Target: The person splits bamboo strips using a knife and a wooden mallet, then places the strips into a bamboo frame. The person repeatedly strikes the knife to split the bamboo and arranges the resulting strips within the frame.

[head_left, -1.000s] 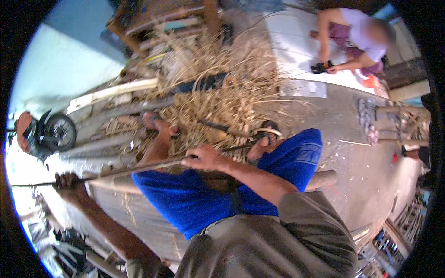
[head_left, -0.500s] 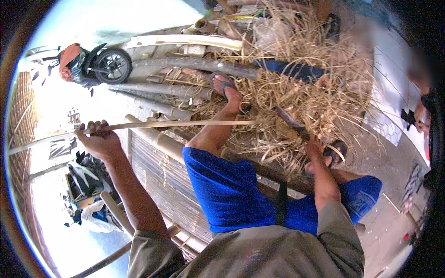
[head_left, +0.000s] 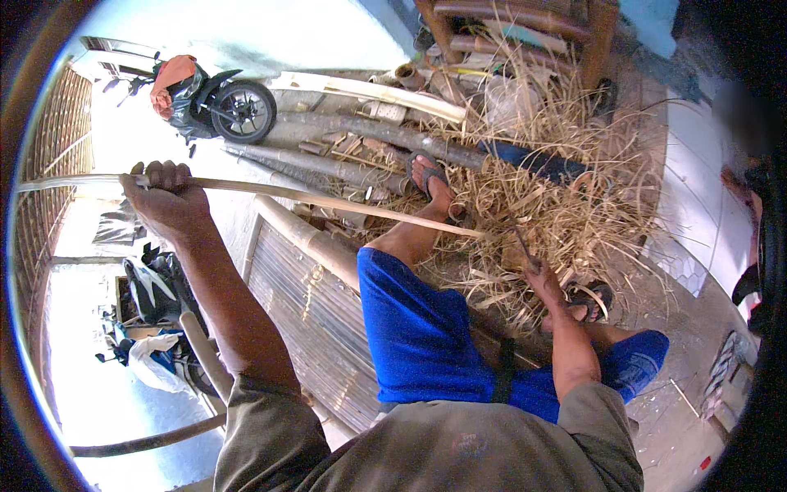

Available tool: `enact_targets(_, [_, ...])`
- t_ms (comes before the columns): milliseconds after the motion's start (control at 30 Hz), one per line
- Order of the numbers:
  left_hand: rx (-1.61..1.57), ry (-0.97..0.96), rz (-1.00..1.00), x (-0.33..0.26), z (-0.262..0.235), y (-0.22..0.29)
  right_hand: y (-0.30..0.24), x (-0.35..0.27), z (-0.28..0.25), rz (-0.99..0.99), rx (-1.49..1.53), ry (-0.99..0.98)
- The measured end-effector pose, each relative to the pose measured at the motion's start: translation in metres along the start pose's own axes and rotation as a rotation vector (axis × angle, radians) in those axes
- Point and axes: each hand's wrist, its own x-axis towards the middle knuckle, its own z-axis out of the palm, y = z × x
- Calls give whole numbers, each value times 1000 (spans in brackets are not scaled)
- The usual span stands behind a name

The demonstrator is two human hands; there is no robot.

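Observation:
My left hand (head_left: pixel 170 203), raised at the left, is closed around a long pale bamboo strip (head_left: pixel 344 204). The strip runs past the hand at one end and slopes down to the right, where its other end lies over the heap of shavings (head_left: pixel 574 217). Low over that heap, my right hand (head_left: pixel 543 284) is wrapped round the handle of a dark-bladed knife (head_left: pixel 522 240). The blade looks thin, seen nearly edge-on, and points up and away from me. It is apart from the strip's visible end.
A slatted bamboo bench (head_left: pixel 303 328) stands to the left of my legs. Bamboo poles (head_left: pixel 352 170) lie beyond my sandalled foot (head_left: pixel 428 176). Farther back are a parked motorcycle (head_left: pixel 238 111) and a wooden chair (head_left: pixel 602 41). Another person's arm (head_left: pixel 740 187) shows at the right edge.
The strip has tilted, its near-heap end now lower and farther right. My left hand has risen slightly. The knife has turned from broad side to nearly edge-on, and my right hand has moved slightly down.

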Motion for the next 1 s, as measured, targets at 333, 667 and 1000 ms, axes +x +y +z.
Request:
enact_targets(333, [-60, 32, 18, -111, 4, 28, -136, -93, -63, -179, 634, 47])
enact_targets(667, [-322, -139, 66, -113, -33, 126, -142, -198, -25, -519, 240, 638])
enact_targets(1000, [-284, -5, 53, -172, -10, 90, -218, -275, -56, -404, 382, 425])
